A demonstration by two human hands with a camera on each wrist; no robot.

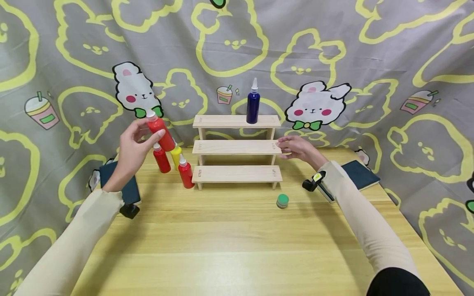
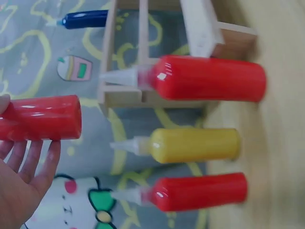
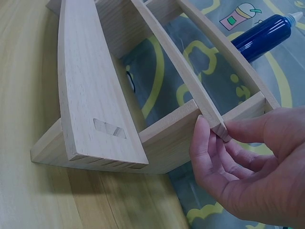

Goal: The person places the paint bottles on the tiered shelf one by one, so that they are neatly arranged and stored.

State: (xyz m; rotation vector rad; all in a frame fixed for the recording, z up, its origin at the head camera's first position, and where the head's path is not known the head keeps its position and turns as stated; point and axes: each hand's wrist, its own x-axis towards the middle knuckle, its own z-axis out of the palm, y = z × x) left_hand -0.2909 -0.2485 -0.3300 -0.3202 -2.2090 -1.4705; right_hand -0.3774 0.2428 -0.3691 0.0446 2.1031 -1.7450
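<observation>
Red bottle point(image 1: 161, 132), long axis leaning toward eleven o'clock, is gripped by the left hand point(image 1: 130, 144) at nine o'clock from the wooden stand point(image 1: 237, 174), whose middle tier point(image 1: 237, 146) the right hand point(image 1: 300, 149), well apart, pinches at three o'clock.

I see a pale wood-grain table point(image 1: 229, 242) with a grey cloth point(image 1: 177, 49) hanging behind it and along both sides. Over my head feed, the cloth shows big yellow animal outlines, white rabbits point(image 1: 314, 110) with pink cheeks and green bows, and pink drink cups point(image 1: 224, 96) with green straws. On the table I make out a small jar point(image 1: 282, 200) with a green lid, standing a little right of the middle. A dark book point(image 1: 131, 189) lies near the left edge, partly hidden from me, and a second dark book point(image 1: 360, 175), also partly covered, lies toward the right edge.
</observation>
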